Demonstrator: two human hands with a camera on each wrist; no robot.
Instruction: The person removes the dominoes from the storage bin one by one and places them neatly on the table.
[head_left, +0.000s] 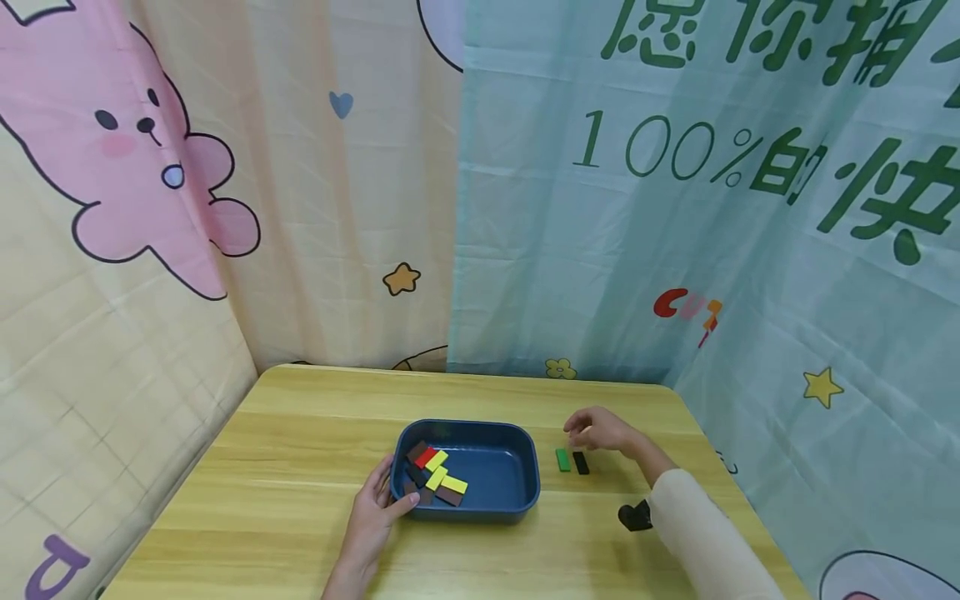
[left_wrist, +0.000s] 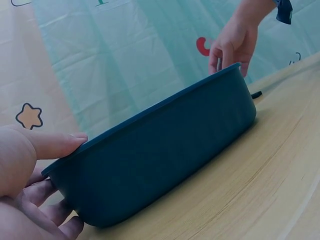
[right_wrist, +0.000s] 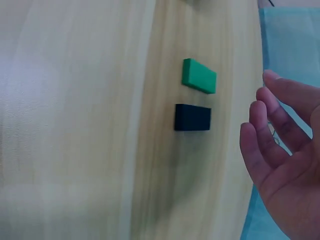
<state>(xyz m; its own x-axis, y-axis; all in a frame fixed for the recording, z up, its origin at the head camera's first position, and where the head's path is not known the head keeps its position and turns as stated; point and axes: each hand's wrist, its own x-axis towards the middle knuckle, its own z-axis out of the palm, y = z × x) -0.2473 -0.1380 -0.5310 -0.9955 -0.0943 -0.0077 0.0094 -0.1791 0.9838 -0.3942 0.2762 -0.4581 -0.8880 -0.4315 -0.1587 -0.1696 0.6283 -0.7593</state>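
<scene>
A dark blue rectangular basin (head_left: 491, 510) stands on the table. My left hand (head_left: 371, 510) grips its left end, thumb over the rim and fingers against the outer wall. Small rectangular blocks lie at the left inside it: a red block (head_left: 425, 457), a yellow block (head_left: 453, 484), a brown block (head_left: 449, 497) and several more. Right of the basin, a green block (head_left: 563, 460) and a black block (head_left: 581, 463) lie side by side on the wood. Above and just beyond them is my right hand (head_left: 600, 429), fingers loosely bent, holding nothing in the right wrist view.
The wooden table (head_left: 262, 492) reaches back to a printed curtain (head_left: 360, 208) on the left and a light blue curtain (head_left: 540, 250) on the right. A black object (head_left: 635, 517) is at the right sleeve's cuff.
</scene>
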